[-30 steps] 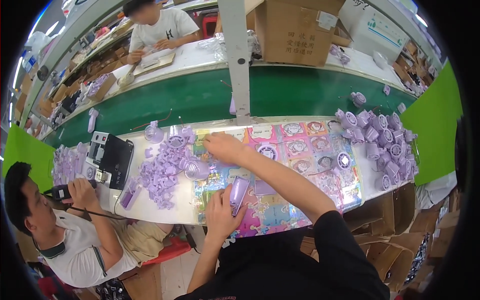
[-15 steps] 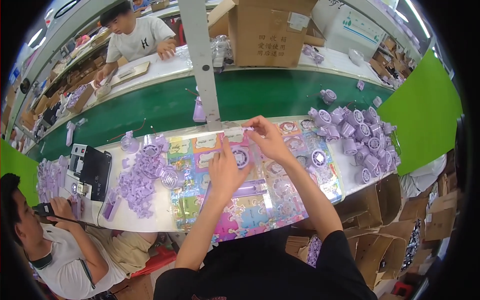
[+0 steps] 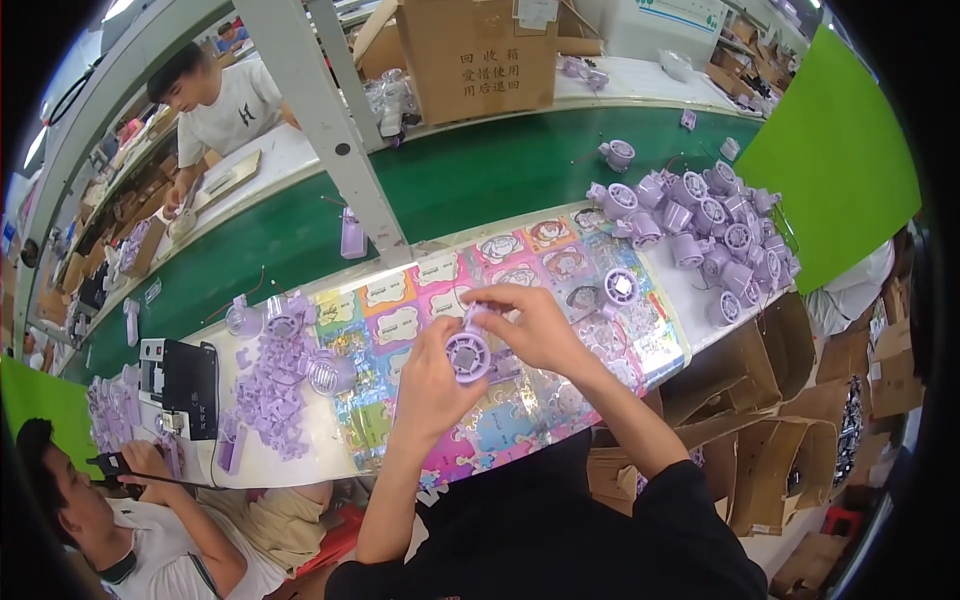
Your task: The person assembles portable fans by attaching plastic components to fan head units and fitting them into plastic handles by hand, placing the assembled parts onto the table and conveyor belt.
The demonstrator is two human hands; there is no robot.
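Head view: our left hand (image 3: 428, 388) grasps a round lilac fan housing (image 3: 467, 357), while our right hand (image 3: 535, 328) pinches a small lilac piece (image 3: 477, 317) at its one o'clock.

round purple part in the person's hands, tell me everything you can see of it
The round purple part looks like smooth plastic, with a circular rim and spoke-like openings around a greyish, squarish centre. This face is turned up toward the camera. The left hand grips it; the right hand has its fingers at a small purple piece on its far side, possibly joined to it. It is over the colourful mat.
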